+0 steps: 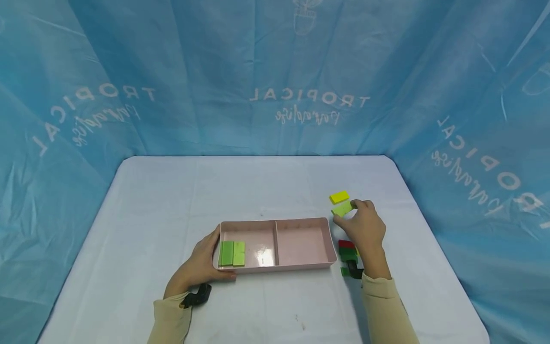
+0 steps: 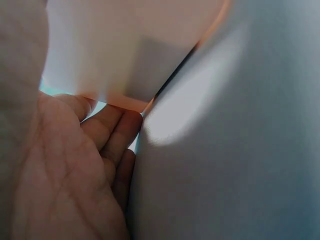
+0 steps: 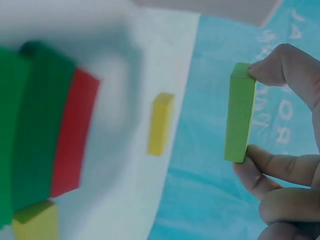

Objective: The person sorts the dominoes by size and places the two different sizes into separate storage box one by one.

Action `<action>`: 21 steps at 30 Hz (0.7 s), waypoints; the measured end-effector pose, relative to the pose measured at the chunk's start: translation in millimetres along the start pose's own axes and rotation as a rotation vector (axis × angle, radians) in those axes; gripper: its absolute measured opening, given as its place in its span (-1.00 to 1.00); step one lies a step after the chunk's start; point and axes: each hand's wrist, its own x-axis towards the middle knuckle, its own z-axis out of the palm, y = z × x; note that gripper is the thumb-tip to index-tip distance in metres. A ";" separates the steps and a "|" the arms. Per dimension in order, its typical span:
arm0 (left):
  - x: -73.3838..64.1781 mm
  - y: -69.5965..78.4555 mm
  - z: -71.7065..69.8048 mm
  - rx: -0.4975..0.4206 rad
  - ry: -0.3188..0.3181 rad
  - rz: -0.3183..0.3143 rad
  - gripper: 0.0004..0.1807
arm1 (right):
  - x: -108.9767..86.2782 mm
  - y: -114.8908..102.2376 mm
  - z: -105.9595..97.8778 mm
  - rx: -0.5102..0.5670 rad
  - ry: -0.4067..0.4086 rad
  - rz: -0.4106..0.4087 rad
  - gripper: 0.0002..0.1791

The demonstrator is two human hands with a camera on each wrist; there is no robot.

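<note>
A pink two-compartment tray [image 1: 302,265] sits on the table, and my left hand [image 1: 202,260] grips its left end, thumb along the front wall and fingers behind the end. In the left wrist view the fingers [image 2: 122,132] press against the tray's pale wall. Two light green blocks [image 1: 233,253] lie side by side at the left of the tray's left compartment. My right hand [image 1: 364,227] pinches another light green block [image 3: 240,115] by its two ends, thumb at one and fingertips at the other, beyond the tray's right back corner.
A yellow block [image 1: 339,197] lies on the table just behind the held one. Right of the tray, partly hidden by the right wrist, are a red block [image 1: 346,243], dark green blocks [image 3: 42,130] and another yellow block [image 3: 37,220]. Blue printed curtains [image 1: 223,95] surround the table.
</note>
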 end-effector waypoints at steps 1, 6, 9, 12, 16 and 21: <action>0.1 -0.4 0.1 -0.002 0.001 -0.002 0.59 | -1.5 -2.3 -1.5 0.003 0.015 -0.015 -0.25; -0.7 -0.9 1.6 0.010 0.001 0.001 0.59 | -9.4 -13.9 -6.6 0.037 0.073 -0.096 -0.28; -1.2 -0.8 1.7 0.013 -0.001 0.003 0.58 | -14.7 -22.8 -8.0 0.063 0.088 -0.155 -0.30; -1.4 -1.0 2.1 0.012 0.001 0.003 0.58 | -20.7 -31.3 -7.5 0.089 0.096 -0.207 -0.30; -0.7 -0.9 2.5 0.000 0.005 0.003 0.59 | -28.6 -40.3 -4.3 0.113 0.111 -0.262 -0.28; -0.1 -1.4 2.9 0.000 0.010 0.014 0.59 | -39.1 -50.1 -1.2 0.136 0.125 -0.311 -0.31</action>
